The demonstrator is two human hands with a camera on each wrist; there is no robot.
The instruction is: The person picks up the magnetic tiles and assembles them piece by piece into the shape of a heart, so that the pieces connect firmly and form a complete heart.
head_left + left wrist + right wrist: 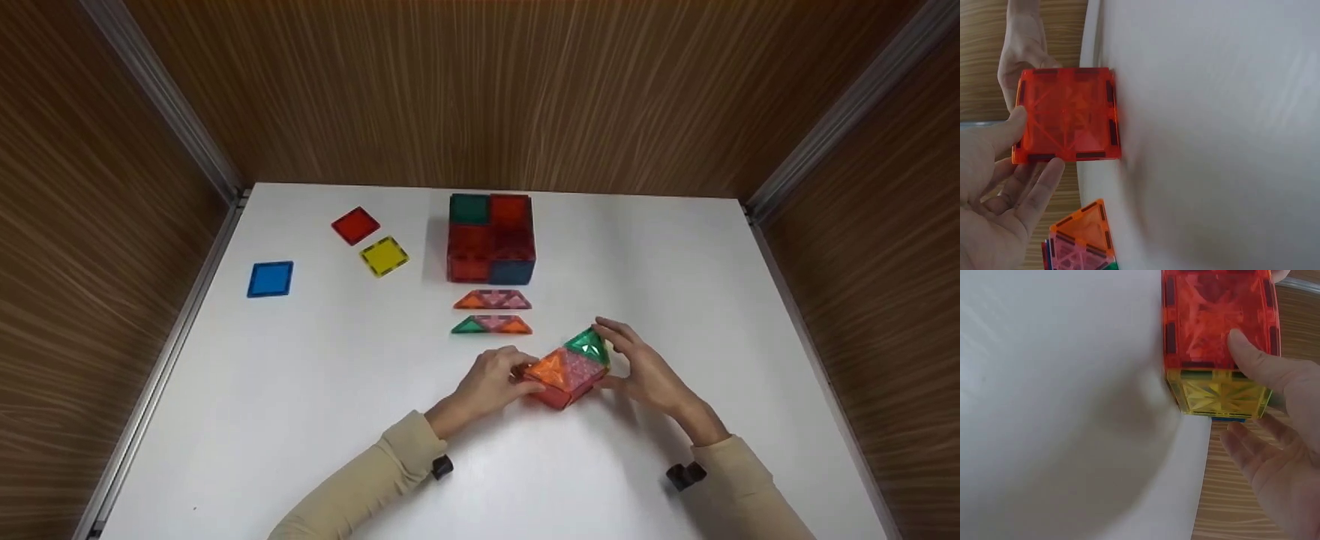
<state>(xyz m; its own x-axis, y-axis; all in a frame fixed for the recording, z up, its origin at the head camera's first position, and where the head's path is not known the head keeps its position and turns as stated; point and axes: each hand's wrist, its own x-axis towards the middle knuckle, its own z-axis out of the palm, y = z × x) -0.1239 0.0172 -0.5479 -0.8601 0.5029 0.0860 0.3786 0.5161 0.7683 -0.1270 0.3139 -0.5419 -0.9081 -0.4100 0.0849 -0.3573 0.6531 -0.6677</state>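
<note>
Between both hands, low over the table's front half, is a small box of magnetic tiles (556, 397). Orange (549, 370), pink (582, 369) and green (588, 345) triangle tiles lie across its top. A red square tile (1067, 118) forms one side in the left wrist view, and a yellow tile (1221, 396) another in the right wrist view. My left hand (489, 381) grips the box's left corner, thumb at the front. My right hand (651, 373) holds the right side, its thumb on a red face and a fingertip by the green triangle. The box's far side is hidden.
Behind the hands lie two trapezoid strips of triangle tiles (493, 301) (492, 325). Past them stands a larger tile block (491, 238). Loose red (355, 226), yellow (385, 256) and blue (270, 279) squares lie at left. Wooden panels (480, 90) enclose the white table (300, 420).
</note>
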